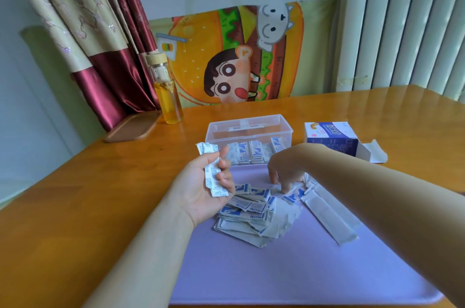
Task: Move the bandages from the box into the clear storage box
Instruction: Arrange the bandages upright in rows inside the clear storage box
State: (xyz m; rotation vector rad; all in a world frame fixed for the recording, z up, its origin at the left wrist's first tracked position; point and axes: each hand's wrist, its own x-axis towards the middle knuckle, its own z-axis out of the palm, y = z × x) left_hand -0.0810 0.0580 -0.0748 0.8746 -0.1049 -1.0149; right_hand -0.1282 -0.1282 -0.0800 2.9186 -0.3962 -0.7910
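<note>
Your left hand (201, 189) curls round a stack (210, 175) of bandages, and your right hand (285, 169) touches the pile (251, 209) near the mat's (276, 272) far edge with bent fingertips; I cannot tell if it pinches one.

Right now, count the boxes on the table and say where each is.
2. The clear storage box stands beyond the purple mat, bandages inside; the opened cardboard box lies on the table to its right. None seems hidden.

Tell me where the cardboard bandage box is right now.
In the head view, the cardboard bandage box lies on the wooden table at the right, flaps open, just right of the clear storage box.
</note>
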